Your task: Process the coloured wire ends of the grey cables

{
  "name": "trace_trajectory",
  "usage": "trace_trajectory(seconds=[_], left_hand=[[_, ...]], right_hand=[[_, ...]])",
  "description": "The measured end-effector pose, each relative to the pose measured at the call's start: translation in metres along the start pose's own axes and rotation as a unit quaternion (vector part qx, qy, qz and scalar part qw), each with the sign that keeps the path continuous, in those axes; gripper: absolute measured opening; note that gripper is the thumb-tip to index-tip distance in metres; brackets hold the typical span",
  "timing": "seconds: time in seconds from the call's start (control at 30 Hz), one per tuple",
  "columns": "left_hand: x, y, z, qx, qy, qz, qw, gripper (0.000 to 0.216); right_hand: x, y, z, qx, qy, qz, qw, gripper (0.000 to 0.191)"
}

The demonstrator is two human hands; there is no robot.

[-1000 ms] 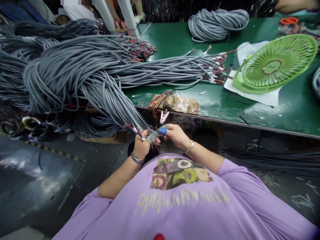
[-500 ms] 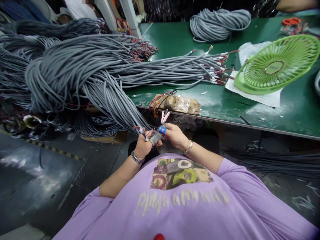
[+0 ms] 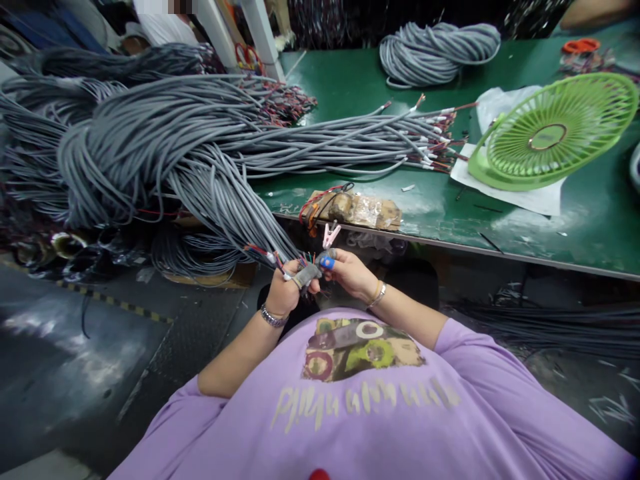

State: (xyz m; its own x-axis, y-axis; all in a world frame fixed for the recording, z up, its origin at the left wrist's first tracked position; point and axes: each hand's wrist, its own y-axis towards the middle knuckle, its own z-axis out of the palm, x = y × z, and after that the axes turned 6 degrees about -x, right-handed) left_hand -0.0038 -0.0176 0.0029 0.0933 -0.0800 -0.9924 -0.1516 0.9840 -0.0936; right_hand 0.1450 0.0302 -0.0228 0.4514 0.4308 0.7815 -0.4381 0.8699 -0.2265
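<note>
A thick bundle of grey cables droops off the green table toward my lap. My left hand, with a grey taped thumb and a wrist bracelet, grips the bundle's stripped end, where thin red, green and black wires stick out. My right hand, wearing a blue fingertip cover, pinches those coloured wire tips right beside the left thumb. Both hands sit close together just below the table's front edge.
A pink clip hangs from a taped wooden block at the table edge. A green fan grille lies at the right, a grey cable coil at the back. More cable piles fill the left. Another person's arm shows at top right.
My hands stay on the wire ends with small finger shifts. The view has drifted slightly.
</note>
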Motion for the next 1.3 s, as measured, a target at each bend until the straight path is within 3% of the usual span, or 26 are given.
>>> trace_trajectory(seconds=[0.1,0.37,0.5,0.73,0.97,1.3], left_hand=[[-0.001,0.000,-0.003,0.039,0.019,-0.014,0.999,0.031],[0.006,-0.001,0.002,-0.034,0.006,0.013,0.999,0.026],[0.005,0.000,0.004,-0.041,-0.001,0.018,0.999,0.026],[-0.011,0.010,0.007,0.027,-0.004,-0.015,1.000,0.028],[-0.018,0.028,0.011,0.067,-0.005,-0.069,0.995,0.032],[-0.011,0.030,0.008,0.093,0.024,-0.085,0.992,0.030]], right_hand=[[-0.001,0.003,0.002,0.010,0.001,-0.011,1.000,0.042],[0.001,0.004,-0.009,-0.035,0.045,0.024,0.998,0.039],[0.008,0.006,-0.018,-0.081,0.066,0.060,0.993,0.040],[0.034,0.021,-0.014,-0.056,0.025,0.109,0.992,0.057],[0.029,0.033,-0.006,-0.017,0.078,0.062,0.995,0.053],[0.025,0.032,0.005,-0.074,0.129,0.013,0.989,0.047]])
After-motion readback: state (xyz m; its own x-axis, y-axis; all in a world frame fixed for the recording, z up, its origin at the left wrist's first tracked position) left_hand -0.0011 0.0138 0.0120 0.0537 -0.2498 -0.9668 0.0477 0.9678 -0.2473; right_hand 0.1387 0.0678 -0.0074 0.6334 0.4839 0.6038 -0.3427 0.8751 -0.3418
